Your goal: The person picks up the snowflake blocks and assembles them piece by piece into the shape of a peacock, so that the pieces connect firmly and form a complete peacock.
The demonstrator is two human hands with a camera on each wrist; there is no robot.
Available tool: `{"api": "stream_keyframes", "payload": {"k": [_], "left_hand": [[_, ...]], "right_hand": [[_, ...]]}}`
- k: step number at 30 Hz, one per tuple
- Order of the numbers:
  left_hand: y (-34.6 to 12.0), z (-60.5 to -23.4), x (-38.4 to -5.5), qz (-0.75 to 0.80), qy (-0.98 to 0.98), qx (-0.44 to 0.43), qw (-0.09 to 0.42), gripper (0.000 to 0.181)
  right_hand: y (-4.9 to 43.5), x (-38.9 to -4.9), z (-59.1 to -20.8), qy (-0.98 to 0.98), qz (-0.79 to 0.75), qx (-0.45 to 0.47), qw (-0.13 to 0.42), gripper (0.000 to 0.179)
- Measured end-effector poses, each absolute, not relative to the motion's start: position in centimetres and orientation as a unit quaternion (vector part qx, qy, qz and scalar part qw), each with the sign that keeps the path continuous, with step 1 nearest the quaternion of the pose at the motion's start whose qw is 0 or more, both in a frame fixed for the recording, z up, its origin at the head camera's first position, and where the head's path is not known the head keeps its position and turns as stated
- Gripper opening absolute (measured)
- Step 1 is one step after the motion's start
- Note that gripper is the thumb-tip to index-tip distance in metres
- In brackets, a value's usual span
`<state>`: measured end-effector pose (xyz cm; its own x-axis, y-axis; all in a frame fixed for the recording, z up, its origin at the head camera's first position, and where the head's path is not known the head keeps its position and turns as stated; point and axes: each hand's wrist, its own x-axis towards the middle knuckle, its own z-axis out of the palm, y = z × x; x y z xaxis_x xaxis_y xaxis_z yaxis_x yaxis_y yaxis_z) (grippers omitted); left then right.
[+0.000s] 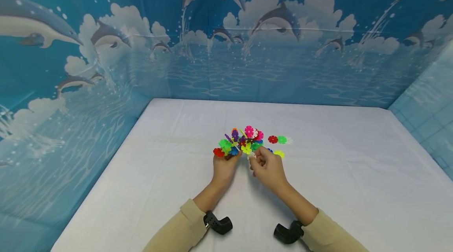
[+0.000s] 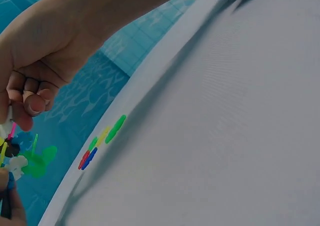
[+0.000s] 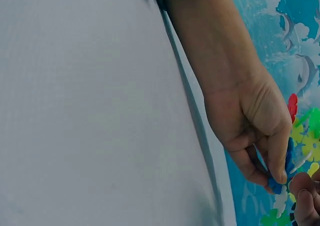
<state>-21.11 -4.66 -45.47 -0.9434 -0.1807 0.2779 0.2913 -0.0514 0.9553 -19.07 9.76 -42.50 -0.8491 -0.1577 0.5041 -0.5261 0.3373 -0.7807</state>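
Note:
My left hand (image 1: pixel 224 168) grips the underside of a cluster of flower-shaped interlocking plastic discs (image 1: pixel 246 148) in many colours. In the right wrist view, the thumb and fingers of that hand pinch a blue disc (image 3: pixel 289 158) at the cluster's edge. On the cluster's near right side, my right hand (image 1: pixel 267 167) has its fingers curled, with thumb and index finger pinching a small white disc (image 1: pixel 251 155). The left wrist view shows this white disc (image 2: pixel 7 128) between the fingertips, close over the cluster. The hands partly hide the lower discs.
Right of the cluster, loose discs lie on the white-covered table (image 1: pixel 336 189): a red one (image 1: pixel 273 139), a green one (image 1: pixel 282 140), a white one (image 1: pixel 289 140), a yellow one (image 1: pixel 279 153) and a partly hidden blue one (image 1: pixel 270 150). Dolphin-print curtains (image 1: pixel 276 75) stand behind and left.

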Motion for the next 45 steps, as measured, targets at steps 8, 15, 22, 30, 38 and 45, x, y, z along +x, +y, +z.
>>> {"api": "stream_keyframes", "payload": {"k": [8,15,22,30,38,45], "left_hand": [[-5.2,-46.6,-21.7,-0.809,-0.584,-0.042,0.051,0.048],[-4.6,-46.3,-21.8,-0.888,-0.460,0.012,0.009,0.031],[-4.0,-46.0,-21.4,-0.915,-0.387,0.109,-0.032,0.011],[-3.6,-46.0,-21.6,-0.908,-0.401,0.121,-0.030,0.016],[-3.6,-45.7,-21.5,-0.903,-0.405,0.139,-0.040,0.016],[-3.8,-45.8,-21.4,-0.897,-0.419,0.132,-0.038,0.011]], "right_hand": [[9.9,-19.5,-43.0,-0.817,0.489,0.231,0.200,0.015],[9.5,-19.6,-43.5,-0.831,0.443,0.242,0.236,0.017],[9.3,-19.3,-44.1,-0.839,0.412,0.250,0.253,0.019],[9.5,-19.6,-44.7,-0.845,0.384,0.255,0.272,0.023],[9.5,-19.6,-45.1,-0.854,0.369,0.256,0.263,0.023],[9.5,-19.9,-45.2,-0.850,0.373,0.262,0.264,0.021]]}}
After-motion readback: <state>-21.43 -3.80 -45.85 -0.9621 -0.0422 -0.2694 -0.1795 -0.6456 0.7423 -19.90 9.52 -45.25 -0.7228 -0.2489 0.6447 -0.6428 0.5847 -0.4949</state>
